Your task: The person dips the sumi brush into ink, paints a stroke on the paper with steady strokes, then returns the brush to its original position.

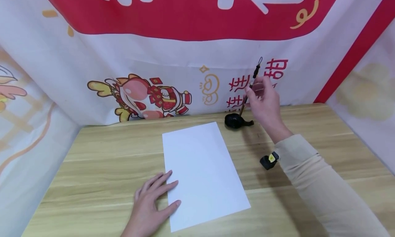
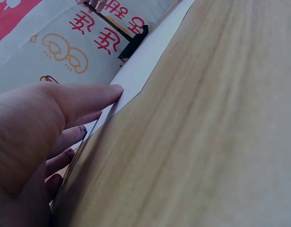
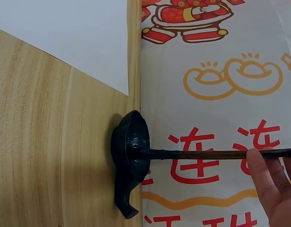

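My right hand (image 1: 263, 99) pinches a brush (image 3: 207, 154) with a brown handle, dark top and hanging loop. The brush stands nearly upright, its tip down in a small black ink dish (image 1: 234, 121) with a curved stem. In the right wrist view the bristles sit inside the dish (image 3: 131, 142). A blank white sheet of paper (image 1: 203, 175) lies on the table. Along its left edge rests my left hand (image 1: 151, 204), fingers spread and fingertips on the paper. Dark smudges show on some fingertips of the left hand (image 2: 65, 109).
A small black object with a yellow mark (image 1: 269, 161) lies beside the right forearm, right of the paper. The wood-grain table (image 1: 102, 172) meets a printed cloth backdrop (image 1: 172, 51) just behind the ink dish. Cloth also hangs at the left and right sides.
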A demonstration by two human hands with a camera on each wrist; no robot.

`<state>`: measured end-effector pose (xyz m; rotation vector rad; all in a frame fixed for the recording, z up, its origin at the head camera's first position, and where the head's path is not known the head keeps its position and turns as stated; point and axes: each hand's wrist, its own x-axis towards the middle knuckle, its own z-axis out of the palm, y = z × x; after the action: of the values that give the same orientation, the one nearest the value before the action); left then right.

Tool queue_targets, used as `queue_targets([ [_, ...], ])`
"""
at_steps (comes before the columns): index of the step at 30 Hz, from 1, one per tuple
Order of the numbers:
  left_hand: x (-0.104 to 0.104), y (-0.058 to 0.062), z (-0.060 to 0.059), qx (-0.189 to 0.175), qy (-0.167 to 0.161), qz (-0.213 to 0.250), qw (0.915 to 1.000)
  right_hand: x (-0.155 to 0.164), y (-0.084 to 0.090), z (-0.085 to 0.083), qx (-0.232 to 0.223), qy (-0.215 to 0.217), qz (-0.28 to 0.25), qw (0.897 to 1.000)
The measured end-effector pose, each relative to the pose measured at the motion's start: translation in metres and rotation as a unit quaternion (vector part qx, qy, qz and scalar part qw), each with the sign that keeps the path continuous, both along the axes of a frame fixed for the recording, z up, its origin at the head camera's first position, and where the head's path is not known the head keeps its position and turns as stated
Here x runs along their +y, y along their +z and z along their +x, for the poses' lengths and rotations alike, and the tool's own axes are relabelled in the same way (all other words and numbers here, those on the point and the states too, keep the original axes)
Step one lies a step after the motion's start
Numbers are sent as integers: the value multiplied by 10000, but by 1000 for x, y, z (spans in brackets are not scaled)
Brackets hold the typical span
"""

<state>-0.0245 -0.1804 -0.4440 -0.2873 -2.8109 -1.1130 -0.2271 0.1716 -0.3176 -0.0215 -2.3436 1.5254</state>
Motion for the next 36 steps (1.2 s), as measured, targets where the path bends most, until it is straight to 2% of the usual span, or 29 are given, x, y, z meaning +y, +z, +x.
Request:
queue_targets([
  [4, 1, 1, -1, -23, -5, -100, 9999, 1, 1, 0, -5, 0, 34, 10000],
  [12, 2, 2, -1, -8, 36, -193, 9998, 1, 0, 3, 329, -49, 761, 9965],
  [18, 3, 2, -1, -79, 60, -181, 9998, 1, -4, 3, 272, -121, 917, 9953],
  [36, 4, 2, -1, -190, 146, -247, 9994, 8, -5, 4, 150, 286, 631, 9975],
])
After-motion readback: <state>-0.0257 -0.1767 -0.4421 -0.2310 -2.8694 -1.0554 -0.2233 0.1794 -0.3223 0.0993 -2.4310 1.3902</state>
